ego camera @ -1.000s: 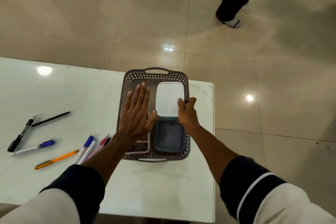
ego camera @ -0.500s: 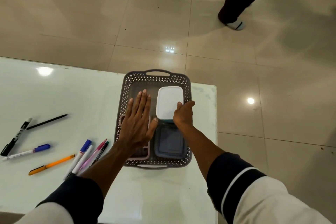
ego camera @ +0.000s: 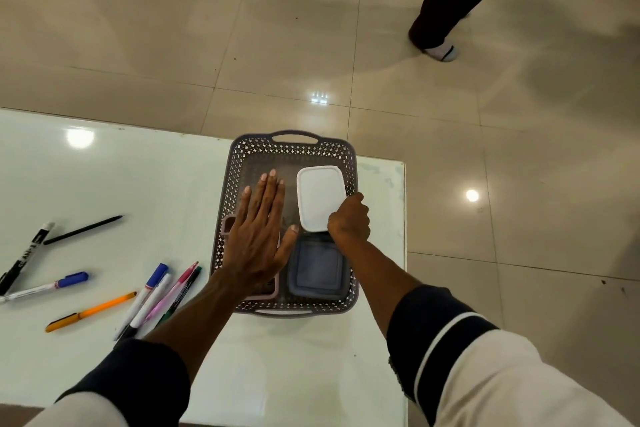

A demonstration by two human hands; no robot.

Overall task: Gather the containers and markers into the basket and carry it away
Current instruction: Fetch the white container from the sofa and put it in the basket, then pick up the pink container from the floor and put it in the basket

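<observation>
A grey perforated basket (ego camera: 293, 146) sits at the right end of the white table (ego camera: 104, 177). Inside it lie a white-lidded container (ego camera: 318, 196), a grey-blue container (ego camera: 317, 270) in front of it, and a pink container (ego camera: 228, 224) mostly hidden under my left hand (ego camera: 258, 239). That hand lies flat with fingers spread over the pink container. My right hand (ego camera: 349, 218) grips the near right corner of the white-lidded container. Several markers and pens lie on the table to the left: a cluster (ego camera: 157, 291) near the basket, an orange pen (ego camera: 90, 310), a blue-capped marker (ego camera: 45, 286), a black marker (ego camera: 26, 256), a black pen (ego camera: 83, 229).
The table's right edge (ego camera: 403, 236) runs just right of the basket, with tiled floor beyond. A person's leg and foot (ego camera: 440, 45) stand on the floor at the far right.
The white-lidded container has slid slightly farther into the basket with my right hand on it. My left hand stays flat on the pink container.
</observation>
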